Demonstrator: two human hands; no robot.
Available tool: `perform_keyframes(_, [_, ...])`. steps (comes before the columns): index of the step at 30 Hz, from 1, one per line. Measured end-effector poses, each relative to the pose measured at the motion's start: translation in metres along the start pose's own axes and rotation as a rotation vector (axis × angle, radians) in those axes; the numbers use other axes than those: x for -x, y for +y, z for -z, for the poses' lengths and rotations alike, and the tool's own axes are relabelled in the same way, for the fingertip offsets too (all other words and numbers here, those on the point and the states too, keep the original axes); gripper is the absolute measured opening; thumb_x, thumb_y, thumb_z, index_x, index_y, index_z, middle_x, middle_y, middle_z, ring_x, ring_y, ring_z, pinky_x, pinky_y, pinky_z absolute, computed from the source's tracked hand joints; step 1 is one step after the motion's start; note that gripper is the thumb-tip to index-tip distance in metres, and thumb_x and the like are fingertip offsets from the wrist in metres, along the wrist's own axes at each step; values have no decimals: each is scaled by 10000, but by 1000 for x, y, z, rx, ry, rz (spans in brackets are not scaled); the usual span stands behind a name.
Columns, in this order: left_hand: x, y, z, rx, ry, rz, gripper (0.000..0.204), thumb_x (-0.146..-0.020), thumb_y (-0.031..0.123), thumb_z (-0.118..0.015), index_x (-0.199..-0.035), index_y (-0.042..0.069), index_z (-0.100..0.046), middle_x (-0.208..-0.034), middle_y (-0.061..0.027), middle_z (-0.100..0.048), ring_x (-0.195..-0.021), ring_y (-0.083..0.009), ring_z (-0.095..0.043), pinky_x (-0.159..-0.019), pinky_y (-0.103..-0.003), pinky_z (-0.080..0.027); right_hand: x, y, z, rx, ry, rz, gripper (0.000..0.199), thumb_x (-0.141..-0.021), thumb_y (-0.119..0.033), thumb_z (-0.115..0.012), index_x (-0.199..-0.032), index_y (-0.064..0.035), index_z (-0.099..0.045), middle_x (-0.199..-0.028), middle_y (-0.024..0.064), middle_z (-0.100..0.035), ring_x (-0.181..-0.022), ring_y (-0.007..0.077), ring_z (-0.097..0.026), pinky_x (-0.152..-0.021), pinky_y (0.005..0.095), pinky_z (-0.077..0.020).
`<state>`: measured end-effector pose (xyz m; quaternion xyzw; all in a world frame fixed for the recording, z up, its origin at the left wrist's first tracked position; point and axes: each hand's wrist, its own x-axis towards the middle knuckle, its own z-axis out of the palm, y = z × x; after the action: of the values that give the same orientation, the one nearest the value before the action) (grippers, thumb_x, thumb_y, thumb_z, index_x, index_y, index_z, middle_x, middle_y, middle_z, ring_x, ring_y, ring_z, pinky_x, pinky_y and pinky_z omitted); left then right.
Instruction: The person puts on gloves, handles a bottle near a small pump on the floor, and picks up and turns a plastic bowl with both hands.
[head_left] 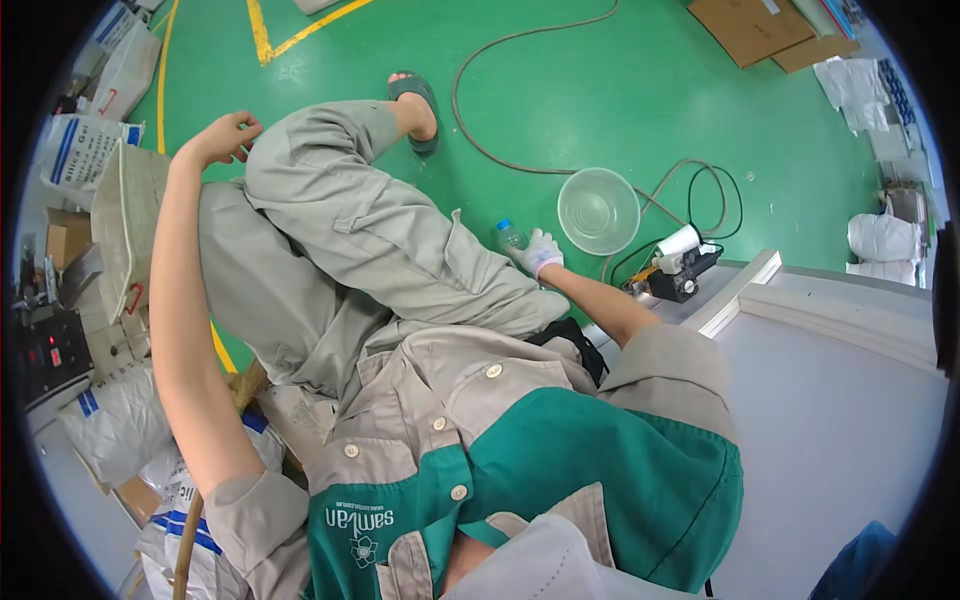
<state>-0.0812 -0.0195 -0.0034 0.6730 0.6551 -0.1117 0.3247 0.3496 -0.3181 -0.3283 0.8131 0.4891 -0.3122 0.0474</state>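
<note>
closest to us is our own grey and green work shirt (520, 470), filling the lower middle of the view, with our grey trousers (380, 240) stretching up from it to one foot in a dark slipper (415, 105).

beyond that, the green painted floor (600, 70) is the widest thing we see, and it lies open across the top centre. its room is bounded by yellow painted lines (262, 35) at the upper left, two flat brown cardboard sheets (760, 30) at the upper right, a white raised platform (830, 400) with a lipped edge on our right, and a heap of white plastic sacks (120, 420) on our left.

one long grey hose (480, 110) curves over the floor toward one clear round plastic bowl (598, 210), which sits upright and well apart from our leg. just beside the bowl, at the platform's edge, rests one small black tool with a white roll (685, 262) and black cable loops.

our right hand (541, 252), in a white glove, has its fingers wrapped around one small clear plastic bottle with a blue cap (511, 236), which stands low by our thigh, between our knee and the bowl.

our left hand (225, 135), bare, is raised at the upper left with fingers loosely curled and slightly apart, holding nothing, near a tan woven sack (125, 230).
</note>
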Motion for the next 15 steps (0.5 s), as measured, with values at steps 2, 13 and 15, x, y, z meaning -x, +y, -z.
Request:
perform_keyframes(2, [-2, 5, 0, -1, -5, -7, 260, -903, 341, -525, -1016, 108, -548, -788, -7, -583, -646, -103, -542, -542, -252, -431, 0, -9, 2, 89, -35, -69, 811, -703, -623, -625, -1259, -62, -441, -1254, 177, -503, -1171, 316, -503, -939, 422, -431])
perform_keyframes(13, [-4, 4, 2, -19, -2, -32, 287, -897, 369, -520, -1026, 115, -551, -816, -15, -609, -660, -102, -576, -553, -241, -437, 4, 5, 12, -73, -100, 72, 768, -709, -532, -653, -1244, -27, -432, -1233, 223, -507, -1146, 358, -509, -966, 418, -413])
perform_keyframes(15, [-2, 3, 2, -19, -4, -10, 286, -898, 370, -522, -1025, 115, -551, -813, -14, -608, -653, -100, -571, -549, -239, -433, 16, 17, 22, -192, -79, 294, 788, -704, -513, -669, -1250, -5, -415, -1233, 239, -498, -1148, 372, -497, -971, 408, -406])
